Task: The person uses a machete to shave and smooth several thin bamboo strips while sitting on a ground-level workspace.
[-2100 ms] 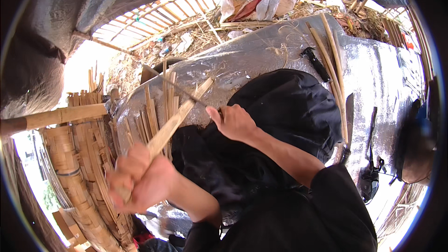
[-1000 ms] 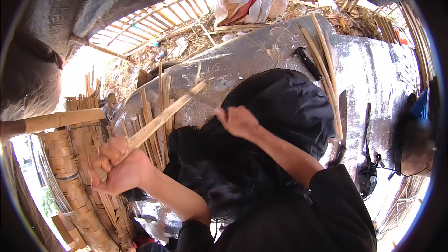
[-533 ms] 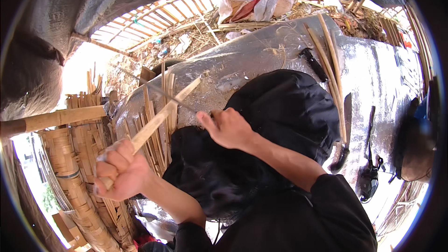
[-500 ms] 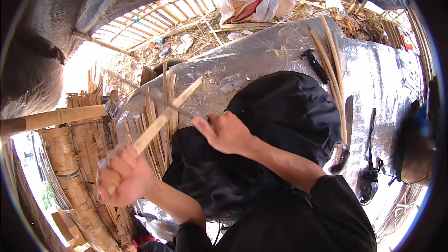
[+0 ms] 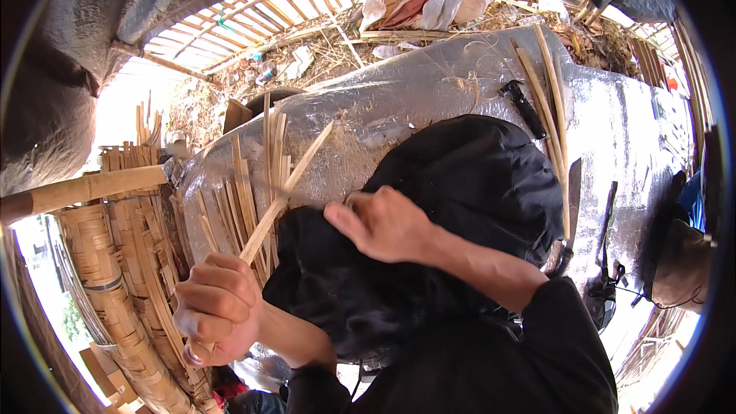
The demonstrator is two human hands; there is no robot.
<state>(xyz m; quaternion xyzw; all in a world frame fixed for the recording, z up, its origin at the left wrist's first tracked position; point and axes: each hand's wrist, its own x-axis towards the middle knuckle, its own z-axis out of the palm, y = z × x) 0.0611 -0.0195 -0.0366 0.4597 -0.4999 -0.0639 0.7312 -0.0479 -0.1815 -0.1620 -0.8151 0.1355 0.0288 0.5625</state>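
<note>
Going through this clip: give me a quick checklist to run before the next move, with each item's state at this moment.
1. Left hand gripping the bamboo strip: ok, fingers closed around its lower end.
2. Right hand holding the blade: ok, fist closed at its near end.
3. Left fingers clear of the blade: ok, it crosses the strip farther up.
4. Cutting edge readable: not ok, the blade is blurred.
5. Right hand clear of the black fabric: cannot tell, they overlap in view.
</note>
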